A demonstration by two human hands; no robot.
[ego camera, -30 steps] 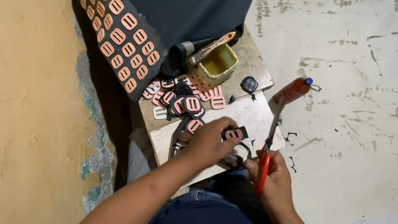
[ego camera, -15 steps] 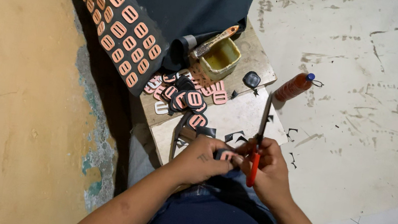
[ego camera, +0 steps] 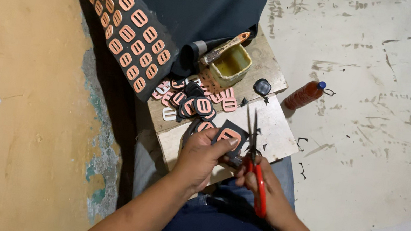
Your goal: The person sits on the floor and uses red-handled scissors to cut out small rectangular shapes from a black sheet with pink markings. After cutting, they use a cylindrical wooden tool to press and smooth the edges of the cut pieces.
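Scissors (ego camera: 255,153) now brought in to the black piece with the orange slotted patch (ego camera: 229,135); a second ago my left hand (ego camera: 203,157) was still on the counter (ego camera: 276,134). Left hand pinches the piece, right hand (ego camera: 264,190) is closed on red handles. Cut pile (ego camera: 194,98) behind, orange-patched sheet (ego camera: 128,22) upper left, glue tub (ego camera: 230,63), brown bottle (ego camera: 304,95) on the floor.

Black square patch (ego camera: 229,135) with orange slotted oval, held tilted over the white board's near edge. Red-handled scissors (ego camera: 256,163), blades pointing away, just beside patch's right edge.
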